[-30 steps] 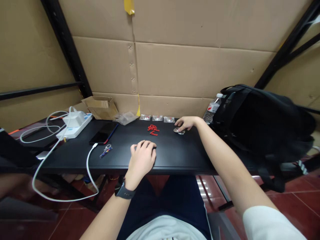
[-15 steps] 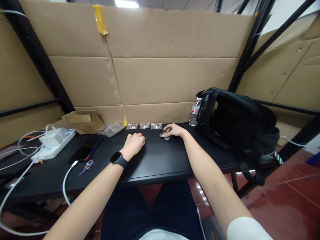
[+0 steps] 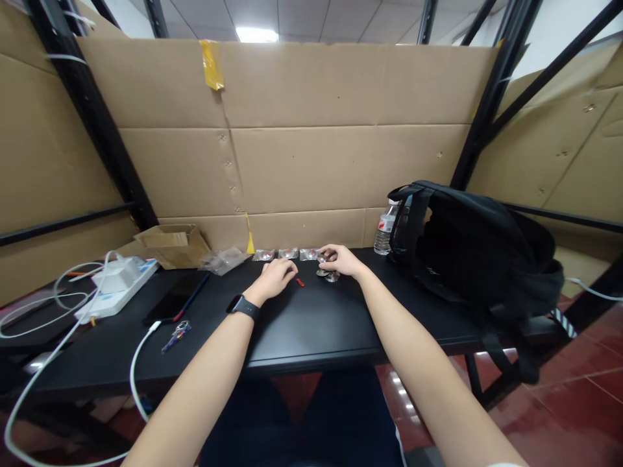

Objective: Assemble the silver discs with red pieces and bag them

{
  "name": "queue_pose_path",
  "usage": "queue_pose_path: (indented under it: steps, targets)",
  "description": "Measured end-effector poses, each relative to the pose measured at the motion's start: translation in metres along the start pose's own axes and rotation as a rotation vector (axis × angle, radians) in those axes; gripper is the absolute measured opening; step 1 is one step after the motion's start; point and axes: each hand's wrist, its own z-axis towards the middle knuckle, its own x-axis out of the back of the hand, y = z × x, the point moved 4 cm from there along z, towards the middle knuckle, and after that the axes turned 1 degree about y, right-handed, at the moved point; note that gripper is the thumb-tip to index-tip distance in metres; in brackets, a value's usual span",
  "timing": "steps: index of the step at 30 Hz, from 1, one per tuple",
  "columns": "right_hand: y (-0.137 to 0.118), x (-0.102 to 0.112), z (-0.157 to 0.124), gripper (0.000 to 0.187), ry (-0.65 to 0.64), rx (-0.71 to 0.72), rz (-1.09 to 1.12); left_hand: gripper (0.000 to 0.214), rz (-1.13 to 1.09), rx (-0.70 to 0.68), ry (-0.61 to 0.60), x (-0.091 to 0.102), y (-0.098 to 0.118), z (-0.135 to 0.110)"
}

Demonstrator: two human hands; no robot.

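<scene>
My left hand (image 3: 276,277) hovers low over the black table, its fingers loosely curved and the thumb a little apart. Just right of its fingertips lies a small red piece (image 3: 300,282), not touched by the hand. My right hand (image 3: 341,261) has thumb and fingers closed on a small shiny round metal piece (image 3: 322,272). Beneath that hand, a second shiny round piece (image 3: 333,277) rests on the table. Behind the hands, small clear packets with red bits inside, among them a left packet (image 3: 263,255) and a right packet (image 3: 309,254), lie in a row.
A black backpack (image 3: 477,259) and a water bottle (image 3: 385,227) stand at the right. On the left are a cardboard box (image 3: 178,250), plastic bags (image 3: 224,261), a phone (image 3: 175,298), keys (image 3: 176,336) and a white power strip (image 3: 117,292) with cables. Cardboard walls enclose the table.
The red piece, earlier at my left fingertips, now lies apart on the table. My right hand stays at the metal pieces. The view has tilted up and shifted slightly left.
</scene>
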Motion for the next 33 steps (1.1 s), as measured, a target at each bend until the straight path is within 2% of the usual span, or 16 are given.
queue_pose_path:
  steps: [5,7,10,16,20,23,27,33]
  targets:
    - [-0.004,-0.010,-0.002,0.044,0.015,0.001,0.034,0.034,-0.046,-0.072,-0.007,-0.011,-0.004,-0.012]
    - [-0.003,-0.011,-0.003,0.038,0.022,0.008,0.024,0.025,-0.086,-0.106,-0.029,-0.016,0.000,-0.011]
    - [-0.001,-0.007,-0.005,0.036,0.067,0.002,0.022,0.007,-0.184,-0.081,0.003,-0.021,0.006,-0.005]
    - [-0.005,-0.008,-0.007,0.047,0.194,0.014,0.071,0.010,-0.342,-0.028,0.148,-0.014,0.008,0.020]
    - [-0.015,-0.019,-0.007,0.053,0.160,0.095,0.264,0.014,-0.507,0.014,0.237,-0.009,-0.005,0.039]
    - [-0.023,-0.026,-0.010,0.054,0.149,0.124,0.263,0.019,-0.636,0.035,0.257,-0.011,-0.016,0.044]
    - [-0.033,-0.034,-0.015,0.057,0.171,0.071,0.345,0.028,-0.762,0.068,0.268,-0.014,-0.025,0.040]
    - [-0.052,-0.049,-0.021,0.062,0.058,0.065,0.504,0.025,-0.854,0.087,0.317,-0.012,-0.020,0.024]
